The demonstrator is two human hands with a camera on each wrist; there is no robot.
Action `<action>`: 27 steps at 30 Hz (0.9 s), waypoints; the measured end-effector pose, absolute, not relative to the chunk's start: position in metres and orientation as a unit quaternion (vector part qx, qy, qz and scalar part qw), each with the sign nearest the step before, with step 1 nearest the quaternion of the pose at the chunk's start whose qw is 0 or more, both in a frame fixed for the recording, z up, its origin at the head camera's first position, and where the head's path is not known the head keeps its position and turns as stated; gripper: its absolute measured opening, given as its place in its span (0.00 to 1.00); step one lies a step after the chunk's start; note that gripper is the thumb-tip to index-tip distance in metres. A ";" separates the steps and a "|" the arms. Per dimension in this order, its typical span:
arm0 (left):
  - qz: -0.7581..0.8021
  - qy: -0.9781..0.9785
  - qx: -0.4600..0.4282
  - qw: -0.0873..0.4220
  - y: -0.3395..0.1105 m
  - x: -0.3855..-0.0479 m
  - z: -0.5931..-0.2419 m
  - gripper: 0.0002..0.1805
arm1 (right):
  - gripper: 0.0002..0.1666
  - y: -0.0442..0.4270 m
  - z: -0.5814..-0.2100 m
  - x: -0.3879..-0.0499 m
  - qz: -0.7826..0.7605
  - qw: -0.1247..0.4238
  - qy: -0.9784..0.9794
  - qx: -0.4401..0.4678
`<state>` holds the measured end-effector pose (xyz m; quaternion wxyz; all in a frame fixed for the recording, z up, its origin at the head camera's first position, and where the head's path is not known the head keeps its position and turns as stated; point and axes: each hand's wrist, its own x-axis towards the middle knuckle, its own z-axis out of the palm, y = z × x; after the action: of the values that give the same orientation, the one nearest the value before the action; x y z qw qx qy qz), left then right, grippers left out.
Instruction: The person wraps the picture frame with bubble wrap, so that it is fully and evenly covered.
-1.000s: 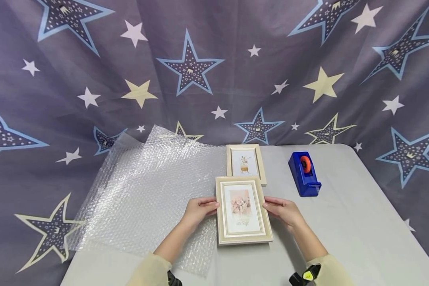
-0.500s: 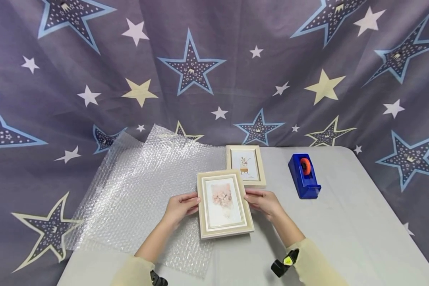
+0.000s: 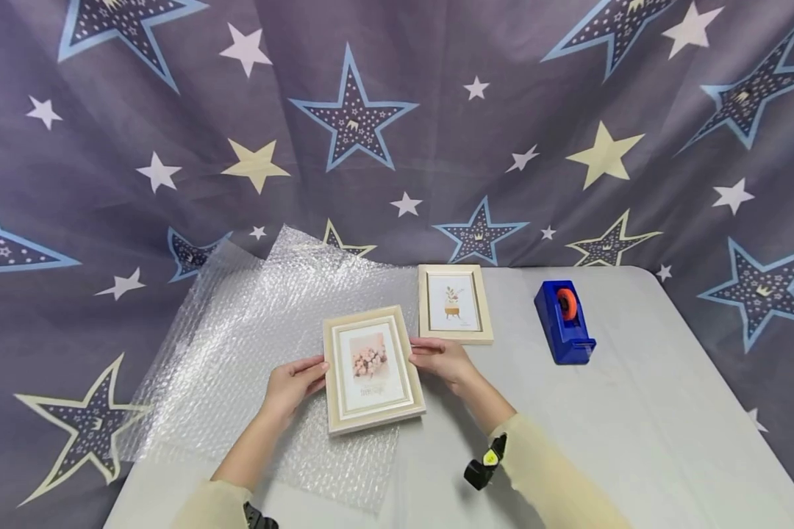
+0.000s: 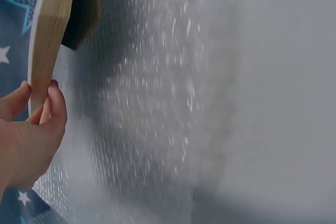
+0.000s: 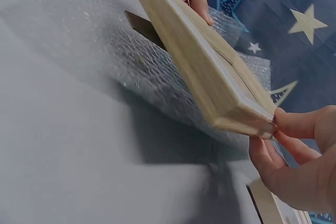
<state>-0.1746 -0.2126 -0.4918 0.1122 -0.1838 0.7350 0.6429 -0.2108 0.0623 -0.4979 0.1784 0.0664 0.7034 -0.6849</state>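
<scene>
A cream picture frame (image 3: 374, 373) with a pink flower print is held up over the table between both hands. My left hand (image 3: 291, 389) pinches its left edge, and my right hand (image 3: 445, 364) pinches the right edge. Both wrist views show the frame tilted and off the surface, with a dark stand flap (image 5: 144, 29) sticking out behind it. Beneath it lies a sheet of bubble wrap (image 3: 238, 353). Just beyond the right hand, a second picture frame (image 3: 455, 304) with a potted-plant print lies on the table, apart from the first.
A blue tape dispenser (image 3: 564, 323) with an orange roll stands at the back right of the pale table (image 3: 635, 426). A star-patterned curtain (image 3: 397, 132) hangs along the table's back edge and down both sides.
Both hands have carried the flower-print frame to the left, over the bubble wrap, turning it slightly. It no longer overlaps the plant-print frame, which now shows whole.
</scene>
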 end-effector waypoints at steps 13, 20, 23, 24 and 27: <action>0.654 0.715 -0.233 0.083 -0.245 -0.182 -0.488 0.26 | 0.23 0.014 -0.499 -0.230 -0.646 0.158 0.745 0.040; 0.654 0.708 -0.257 0.072 -0.258 -0.184 -0.491 0.27 | 0.26 -0.009 -0.503 -0.238 -0.612 0.169 0.772 0.033; 0.639 0.719 -0.266 0.071 -0.263 -0.184 -0.493 0.26 | 0.25 -0.017 -0.504 -0.239 -0.605 0.165 0.779 0.030; 0.634 0.722 -0.268 0.070 -0.264 -0.184 -0.494 0.25 | 0.25 -0.020 -0.505 -0.239 -0.605 0.166 0.778 0.032; 0.620 0.734 -0.268 0.071 -0.268 -0.183 -0.497 0.25 | 0.25 -0.026 -0.505 -0.239 -0.607 0.170 0.775 0.037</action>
<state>-0.1832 -0.2681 -0.4965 0.0706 -0.2682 0.7336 0.6205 -0.2387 -0.0258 -0.5053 0.1701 0.0375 0.7752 -0.6072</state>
